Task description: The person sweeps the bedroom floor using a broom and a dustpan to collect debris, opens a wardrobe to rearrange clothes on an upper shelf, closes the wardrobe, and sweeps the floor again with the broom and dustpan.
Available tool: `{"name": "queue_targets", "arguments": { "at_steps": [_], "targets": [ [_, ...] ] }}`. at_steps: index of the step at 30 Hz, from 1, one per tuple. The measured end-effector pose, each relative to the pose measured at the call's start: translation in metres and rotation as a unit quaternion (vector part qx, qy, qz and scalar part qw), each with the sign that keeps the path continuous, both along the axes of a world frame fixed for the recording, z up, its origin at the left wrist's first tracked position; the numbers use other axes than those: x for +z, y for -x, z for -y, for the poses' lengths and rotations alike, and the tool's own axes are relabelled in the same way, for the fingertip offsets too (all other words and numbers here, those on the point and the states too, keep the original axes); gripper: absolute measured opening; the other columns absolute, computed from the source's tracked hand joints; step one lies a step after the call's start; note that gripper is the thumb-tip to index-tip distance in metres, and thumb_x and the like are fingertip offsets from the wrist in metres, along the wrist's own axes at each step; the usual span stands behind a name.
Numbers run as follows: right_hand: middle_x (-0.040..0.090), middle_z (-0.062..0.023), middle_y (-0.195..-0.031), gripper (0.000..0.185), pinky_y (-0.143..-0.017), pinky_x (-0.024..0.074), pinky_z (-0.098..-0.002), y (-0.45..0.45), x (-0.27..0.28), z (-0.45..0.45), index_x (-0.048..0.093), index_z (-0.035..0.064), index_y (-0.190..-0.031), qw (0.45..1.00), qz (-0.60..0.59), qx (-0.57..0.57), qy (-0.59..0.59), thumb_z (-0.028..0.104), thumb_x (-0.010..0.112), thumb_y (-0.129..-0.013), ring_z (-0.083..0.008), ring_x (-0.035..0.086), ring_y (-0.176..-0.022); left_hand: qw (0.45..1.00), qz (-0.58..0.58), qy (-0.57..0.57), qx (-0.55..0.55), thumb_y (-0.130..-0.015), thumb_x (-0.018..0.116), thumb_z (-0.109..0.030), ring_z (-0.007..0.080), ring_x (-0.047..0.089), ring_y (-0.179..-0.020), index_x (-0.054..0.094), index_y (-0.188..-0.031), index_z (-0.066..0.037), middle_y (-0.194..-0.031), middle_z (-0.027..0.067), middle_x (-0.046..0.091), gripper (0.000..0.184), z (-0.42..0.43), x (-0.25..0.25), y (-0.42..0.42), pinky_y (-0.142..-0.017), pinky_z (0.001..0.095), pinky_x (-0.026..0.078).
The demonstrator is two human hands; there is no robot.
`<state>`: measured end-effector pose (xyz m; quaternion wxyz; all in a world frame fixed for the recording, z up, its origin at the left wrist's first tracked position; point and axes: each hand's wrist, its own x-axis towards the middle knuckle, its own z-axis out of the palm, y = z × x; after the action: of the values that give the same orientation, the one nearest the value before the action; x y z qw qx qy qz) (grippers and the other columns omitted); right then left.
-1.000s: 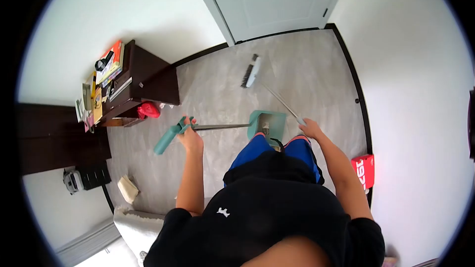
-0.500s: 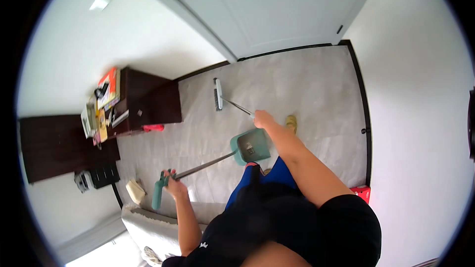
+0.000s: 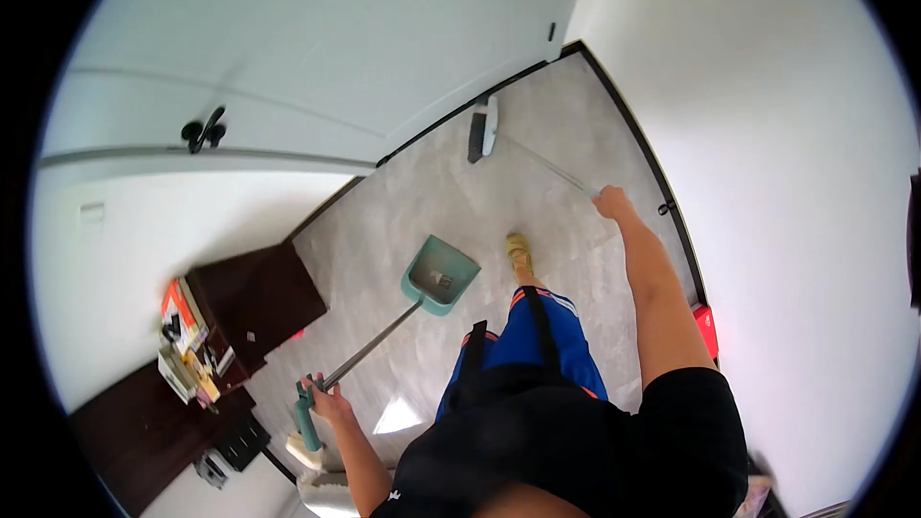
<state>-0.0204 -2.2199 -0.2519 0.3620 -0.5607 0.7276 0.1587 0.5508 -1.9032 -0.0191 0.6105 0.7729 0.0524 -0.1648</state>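
My right hand is closed around the handle of a broom. The broom's white head with dark bristles rests on the floor near the foot of the door. Lower left, my left hand grips the upper pole of a long-handled dustpan, just by its green handle. The dustpan's green tray lies ahead of my legs, its opening turned away from me, with some small bits of debris inside. My foot in a yellow shoe stands to the right of the tray.
A grey door with a black handle spans the far side, meeting a white wall on the right. At left stands a dark brown cabinet with books and papers. A red box sits against the right wall.
My view has turned toward the right. The broom has moved farther out, toward the door's foot, with my right arm reaching right. The dustpan now sits farther from my body.
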Motion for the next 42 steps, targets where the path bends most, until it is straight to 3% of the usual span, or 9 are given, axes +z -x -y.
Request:
{"name": "queue_targets", "arguments": {
  "at_steps": [7, 10, 13, 17, 25, 30, 31, 37, 42],
  "targets": [
    [0.055, -0.0206, -0.1, 0.034, -0.08, 0.0434, -0.0401, 0.048, 0.02, 0.021, 0.056, 0.0015, -0.096, 0.976, -0.029, -0.198, 0.086, 0.029, 0.054, -0.075, -0.0344, 0.052, -0.095, 0.996, -0.023, -0.008, -0.083, -0.078, 0.057, -0.037, 0.0174, 0.048, -0.095, 0.042, -0.113, -0.015, -0.108, 0.0032, 0.046, 0.044, 0.095, -0.003, 0.011, -0.075, 0.0474, 0.04],
    [0.059, -0.0225, -0.081, 0.037, -0.072, 0.0464, -0.0401, 0.064, -0.016, 0.005, 0.06, -0.0039, -0.081, 0.954, -0.033, -0.273, 0.118, 0.032, 0.049, -0.077, -0.0335, 0.058, -0.081, 0.992, -0.021, -0.013, -0.125, -0.079, 0.055, -0.038, 0.0164, 0.048, -0.091, 0.045, -0.105, -0.014, -0.1, 0.0033, 0.049, 0.036, 0.126, -0.003, 0.023, -0.074, 0.0485, 0.041],
    [0.059, -0.0192, -0.063, 0.042, -0.058, 0.0484, -0.0374, 0.072, -0.008, -0.034, 0.059, -0.0058, -0.067, 0.95, 0.025, -0.31, 0.002, 0.033, 0.049, -0.078, -0.03, 0.06, -0.06, 0.983, -0.019, -0.015, -0.183, -0.079, 0.055, -0.038, 0.0165, 0.048, -0.091, 0.045, -0.106, -0.014, -0.1, 0.0039, 0.049, 0.037, 0.153, -0.002, 0.032, -0.074, 0.047, 0.042],
    [0.057, -0.0173, -0.054, 0.046, -0.05, 0.0476, -0.0341, 0.06, -0.048, -0.134, 0.058, -0.0068, -0.06, 0.924, -0.03, -0.378, 0.044, 0.034, 0.049, -0.079, -0.0268, 0.058, -0.048, 0.969, -0.026, -0.021, -0.247, -0.08, 0.054, -0.037, 0.0171, 0.048, -0.092, 0.043, -0.108, -0.013, -0.099, 0.0051, 0.049, 0.038, 0.185, 0.004, 0.043, -0.076, 0.0449, 0.042],
    [0.055, -0.0182, -0.052, 0.04, -0.045, 0.0463, -0.0332, 0.003, -0.026, -0.331, 0.056, -0.0069, -0.058, 0.843, -0.015, -0.537, 0.037, 0.028, 0.048, -0.077, -0.0264, 0.056, -0.044, 0.924, -0.019, -0.014, -0.381, -0.081, 0.053, -0.034, 0.0154, 0.046, -0.089, 0.043, -0.106, -0.012, -0.098, 0.0035, 0.047, 0.035, 0.227, 0.0, 0.049, -0.075, 0.0466, 0.041],
    [0.051, -0.016, -0.048, 0.036, -0.036, 0.0405, -0.0361, -0.072, 0.032, -0.435, 0.052, -0.0055, -0.054, 0.707, 0.072, -0.703, -0.016, 0.023, 0.046, -0.075, -0.0251, 0.051, -0.038, 0.902, -0.02, -0.01, -0.431, -0.078, 0.058, -0.034, 0.0155, 0.045, -0.085, 0.051, -0.096, -0.013, -0.087, 0.0035, 0.047, 0.028, 0.24, -0.004, 0.046, -0.074, 0.0519, 0.042],
    [0.05, -0.0155, -0.047, 0.035, -0.034, 0.039, -0.0366, -0.088, 0.033, -0.462, 0.051, -0.0051, -0.054, 0.685, 0.083, -0.723, -0.025, 0.023, 0.046, -0.075, -0.0248, 0.05, -0.037, 0.893, -0.039, -0.027, -0.448, -0.077, 0.058, -0.036, 0.0125, 0.047, -0.086, 0.05, -0.096, -0.013, -0.09, 0.0015, 0.048, 0.031, 0.238, -0.004, 0.047, -0.073, 0.0431, 0.042],
    [0.047, -0.011, -0.047, 0.028, -0.034, 0.0354, -0.035, -0.216, 0.05, -0.626, 0.049, -0.0035, -0.06, 0.549, 0.09, -0.83, -0.034, 0.02, 0.049, -0.075, -0.0208, 0.046, -0.037, 0.861, -0.046, -0.007, -0.507, -0.078, 0.055, -0.036, 0.0151, 0.047, -0.084, 0.047, -0.098, -0.01, -0.085, 0.0039, 0.049, 0.033, 0.218, 0.003, 0.043, -0.074, 0.0436, 0.041],
    [0.046, -0.0095, -0.05, 0.028, -0.033, 0.0348, -0.032, -0.259, 0.091, -0.698, 0.048, -0.0023, -0.064, 0.573, 0.064, -0.81, -0.108, 0.022, 0.047, -0.078, -0.0177, 0.043, -0.037, 0.846, -0.02, -0.022, -0.532, -0.078, 0.053, -0.036, 0.0126, 0.048, -0.078, 0.048, -0.095, -0.011, -0.079, 0.0022, 0.051, 0.03, 0.218, -0.001, 0.04, -0.076, 0.0425, 0.039]
  ]
}}
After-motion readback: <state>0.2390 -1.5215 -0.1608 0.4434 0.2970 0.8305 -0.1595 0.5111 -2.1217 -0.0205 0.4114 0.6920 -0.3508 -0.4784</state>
